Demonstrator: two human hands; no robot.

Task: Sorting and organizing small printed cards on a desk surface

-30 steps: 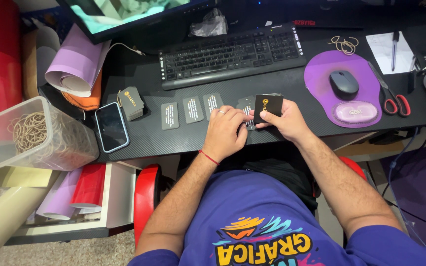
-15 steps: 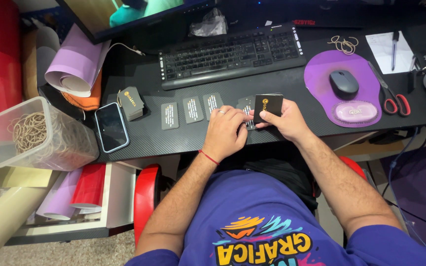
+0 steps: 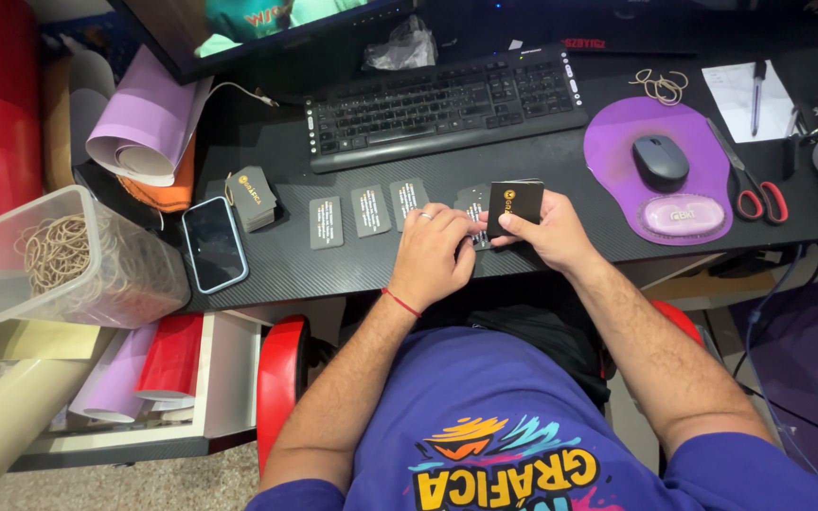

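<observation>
Black card stack (image 3: 515,204) half-hidden by hands.

Matt black paper cards (image 3: 515,203) on a carbon-weave-textured desk (image 3: 542,156).

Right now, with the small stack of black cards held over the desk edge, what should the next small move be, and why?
Probably the left hand slides one card off the stack of black cards pinched in the right hand and lays it beside the three dark cards already lined up on the black desk; its fingertips sit at the stack's lower edge.
</observation>
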